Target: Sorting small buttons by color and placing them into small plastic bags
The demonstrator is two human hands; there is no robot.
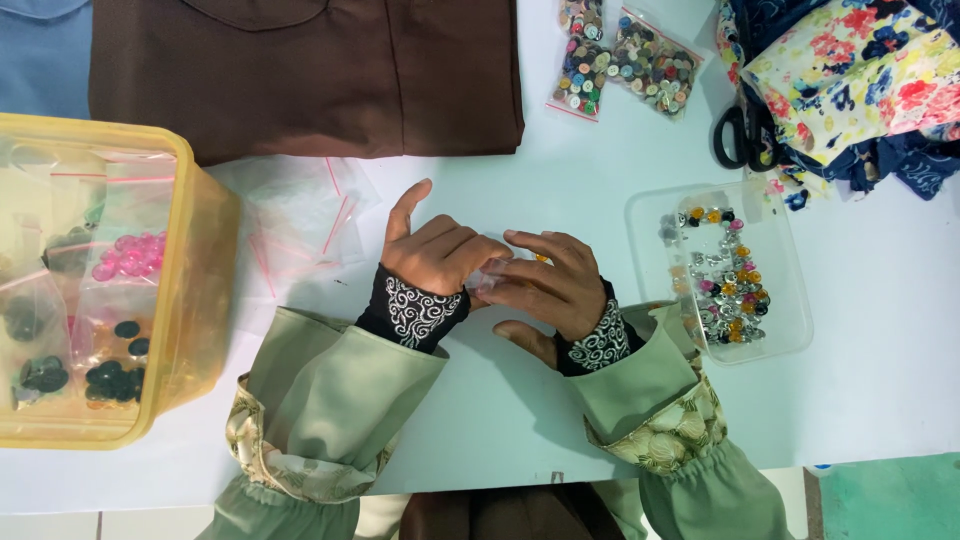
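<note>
My left hand point(432, 250) and my right hand point(549, 283) meet over the white table point(860, 400), both pinching a small clear plastic bag point(490, 277) between their fingertips. A tiny orange bead point(541, 258) shows at the right fingertips. The left index finger points up and away. To the right stands a clear plastic tray point(790, 330) with several coloured beads and buttons in it. Several empty small zip bags point(300, 225) lie to the left of my left hand.
A yellow plastic box point(205, 260) at the left holds bags of pink and black buttons. Brown folded cloth point(300, 75) lies at the back, two button bags point(625, 60) beside it. Black scissors point(735, 135) and floral cloth point(850, 80) sit at the back right.
</note>
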